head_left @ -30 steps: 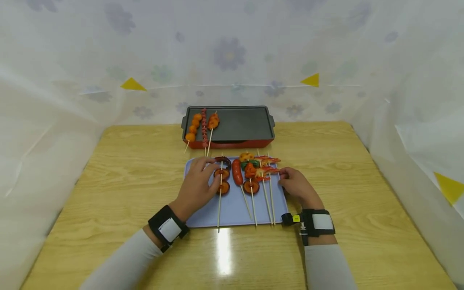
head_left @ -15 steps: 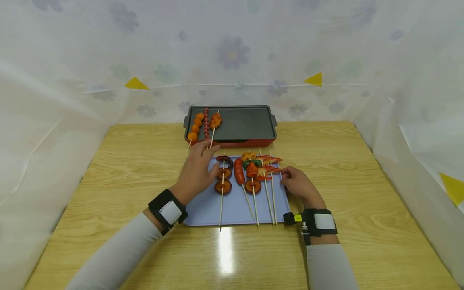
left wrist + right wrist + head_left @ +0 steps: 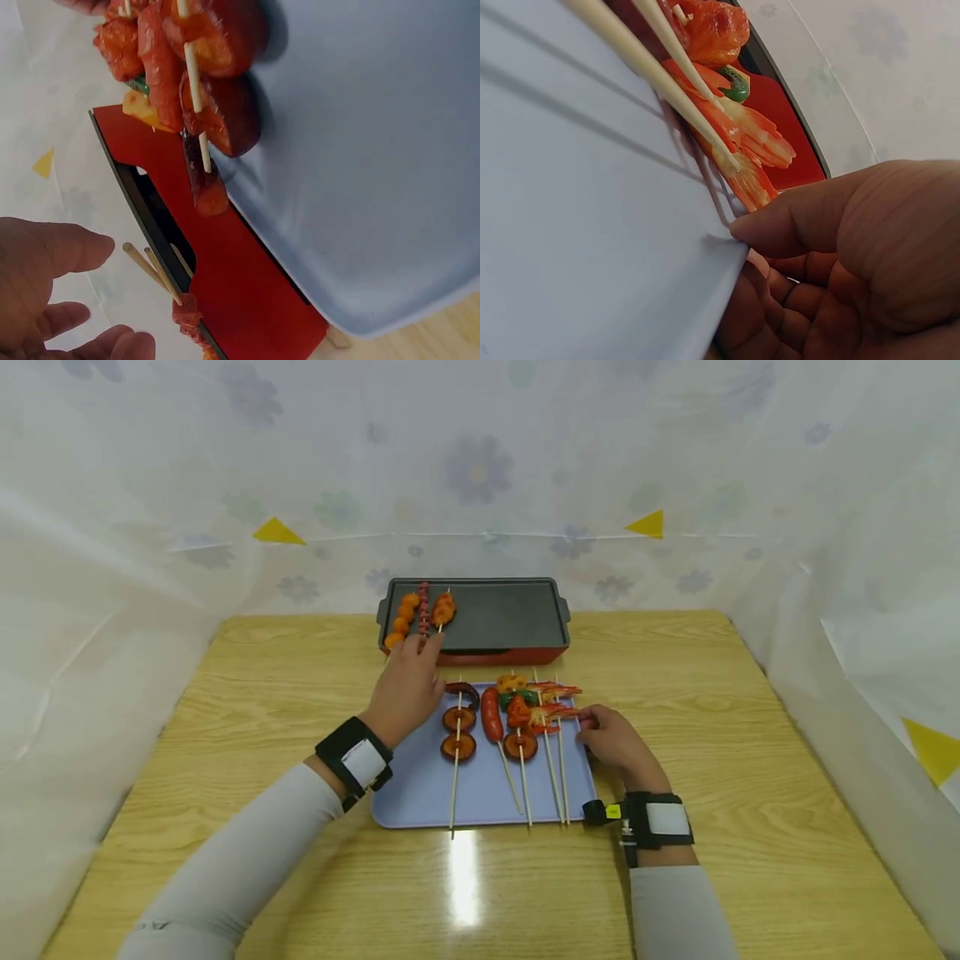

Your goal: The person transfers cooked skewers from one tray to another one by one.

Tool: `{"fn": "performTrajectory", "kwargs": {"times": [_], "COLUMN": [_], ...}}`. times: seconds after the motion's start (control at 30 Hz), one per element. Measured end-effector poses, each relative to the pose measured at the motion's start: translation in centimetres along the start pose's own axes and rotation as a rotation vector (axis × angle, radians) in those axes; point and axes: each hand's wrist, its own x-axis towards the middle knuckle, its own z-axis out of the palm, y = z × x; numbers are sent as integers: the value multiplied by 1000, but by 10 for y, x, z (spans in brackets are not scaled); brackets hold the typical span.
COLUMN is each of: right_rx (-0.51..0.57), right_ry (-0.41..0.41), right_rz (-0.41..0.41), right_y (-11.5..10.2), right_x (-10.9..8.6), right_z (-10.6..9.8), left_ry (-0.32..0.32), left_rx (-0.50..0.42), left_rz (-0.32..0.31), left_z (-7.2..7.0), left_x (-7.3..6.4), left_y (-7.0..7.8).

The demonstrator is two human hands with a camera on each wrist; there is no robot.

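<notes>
My left hand (image 3: 405,689) reaches over the tray's far left corner to the grill's front edge. In the left wrist view its thumb and fingers (image 3: 79,247) are spread beside the ends of wooden sticks (image 3: 142,264), with a gap to them. On the grill (image 3: 510,614) lie an orange-ball skewer (image 3: 401,625), a thin red skewer (image 3: 423,600) and a browned oval meat skewer (image 3: 444,608). My right hand (image 3: 618,743) pinches the right rim of the lavender tray (image 3: 420,797) between thumb and fingers, near the prawn tails (image 3: 754,180).
The tray holds a tentacle-and-mushroom skewer (image 3: 458,746), a sausage skewer (image 3: 491,714), a mixed skewer (image 3: 519,746) and prawn skewers (image 3: 553,718). Their sticks point toward me. A patterned white sheet (image 3: 480,477) hangs behind the wooden table (image 3: 262,727) and at its sides.
My left hand has moved forward from over the tray's left side to the sticks at the grill's front. My right hand stays on the tray rim; the skewers look unmoved.
</notes>
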Motion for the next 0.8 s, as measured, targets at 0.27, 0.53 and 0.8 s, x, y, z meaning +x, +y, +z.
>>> {"fn": "performTrajectory", "kwargs": {"times": [0.27, 0.53, 0.8], "right_rx": [-9, -1, 4], "right_ry": [15, 7, 12], "right_rz": [-10, 1, -7], "right_y": [0, 0, 1], "right_x": [1, 2, 1], "right_z": [1, 2, 1], "left_ry": [-138, -154, -195], "left_rx": [-103, -75, -103], "left_rz": [-176, -260, -231], "left_z": [4, 10, 3], "left_x": [21, 29, 32], "left_y": [-1, -1, -1]}}
